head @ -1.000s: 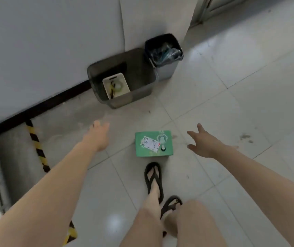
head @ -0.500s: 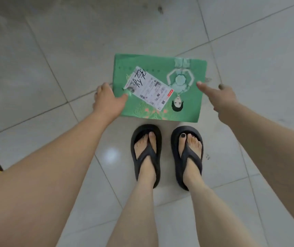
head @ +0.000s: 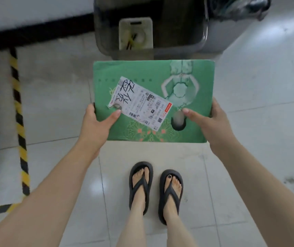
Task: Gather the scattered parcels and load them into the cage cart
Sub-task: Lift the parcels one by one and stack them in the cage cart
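Flat green printed cardboard parcel with white shipping label is held level in the air above the pale tiled floor, in front of a grey plastic bin. Left hand grips its left edge, thumb on top; right hand grips its right edge likewise

Ahead of you, a grey bin holds a pale basket; a second bin stands just beside it. Striped tape runs along the tiles on your left.
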